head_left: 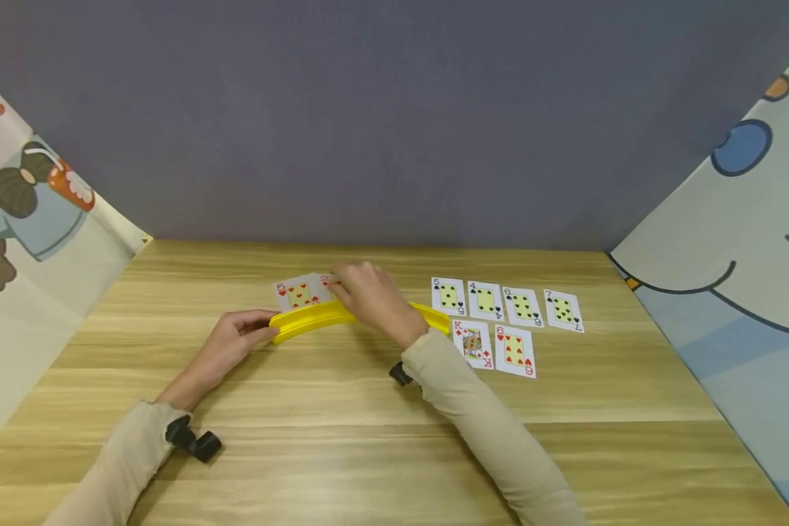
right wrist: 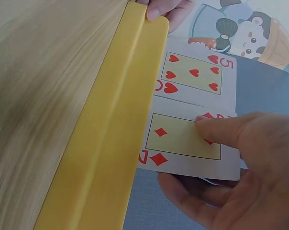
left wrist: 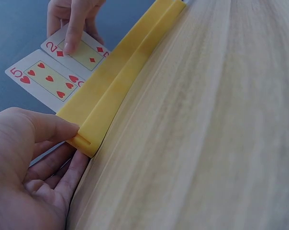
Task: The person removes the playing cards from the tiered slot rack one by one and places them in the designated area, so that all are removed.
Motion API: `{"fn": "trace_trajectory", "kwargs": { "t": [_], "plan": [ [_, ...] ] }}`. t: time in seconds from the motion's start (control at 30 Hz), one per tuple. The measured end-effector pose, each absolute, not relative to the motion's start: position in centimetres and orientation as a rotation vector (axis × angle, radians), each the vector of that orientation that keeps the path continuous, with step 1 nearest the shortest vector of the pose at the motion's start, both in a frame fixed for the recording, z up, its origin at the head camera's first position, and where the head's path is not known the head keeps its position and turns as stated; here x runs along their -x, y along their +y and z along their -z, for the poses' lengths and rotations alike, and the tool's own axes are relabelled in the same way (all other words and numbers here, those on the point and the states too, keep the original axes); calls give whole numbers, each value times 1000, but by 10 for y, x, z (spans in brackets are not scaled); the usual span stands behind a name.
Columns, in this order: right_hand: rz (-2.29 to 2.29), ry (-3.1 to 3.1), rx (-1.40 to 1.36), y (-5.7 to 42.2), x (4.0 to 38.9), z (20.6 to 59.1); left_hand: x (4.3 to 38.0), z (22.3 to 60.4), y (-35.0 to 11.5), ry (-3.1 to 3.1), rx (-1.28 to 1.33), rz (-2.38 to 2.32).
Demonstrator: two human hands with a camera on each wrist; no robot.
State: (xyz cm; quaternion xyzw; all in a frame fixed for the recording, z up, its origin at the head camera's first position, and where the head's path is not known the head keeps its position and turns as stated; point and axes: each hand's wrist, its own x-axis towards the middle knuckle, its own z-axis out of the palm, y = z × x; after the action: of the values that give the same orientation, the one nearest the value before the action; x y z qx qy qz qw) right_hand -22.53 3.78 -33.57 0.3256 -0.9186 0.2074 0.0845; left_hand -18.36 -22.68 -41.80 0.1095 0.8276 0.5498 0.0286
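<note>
A curved yellow card holder (head_left: 309,319) stands on the wooden table. My left hand (head_left: 226,349) pinches its left end between thumb and fingers. The five of hearts (right wrist: 194,74) stands in the holder near that end, its lower edge hidden behind the yellow rim. Beside it, my right hand (head_left: 376,298) grips the two of diamonds (right wrist: 180,136), thumb on the face and fingers behind. That card's lower edge meets the holder and is partly covered; its side lies against the five of hearts.
To the right, several spade cards lie face up in a row, from the five of spades (head_left: 448,296) to the seven of spades (head_left: 563,310). In front of them lie the king of diamonds (head_left: 473,343) and six of hearts (head_left: 515,351). A grey wall (head_left: 381,131) stands behind.
</note>
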Motion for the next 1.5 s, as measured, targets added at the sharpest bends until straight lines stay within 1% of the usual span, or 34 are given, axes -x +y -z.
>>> {"fn": "trace_trajectory", "kwargs": {
  "t": [0.43,1.2,1.5],
  "plan": [
    [-633,-2849,-984,44,220,327,185,419,-227,2580,-336,-1669],
    [-544,-2780,-1020,39,225,336,182,415,-230,2590,-335,-1682],
    [-646,-2667,-1048,56,223,329,183,415,-226,2565,-347,-1702]
  ]
}}
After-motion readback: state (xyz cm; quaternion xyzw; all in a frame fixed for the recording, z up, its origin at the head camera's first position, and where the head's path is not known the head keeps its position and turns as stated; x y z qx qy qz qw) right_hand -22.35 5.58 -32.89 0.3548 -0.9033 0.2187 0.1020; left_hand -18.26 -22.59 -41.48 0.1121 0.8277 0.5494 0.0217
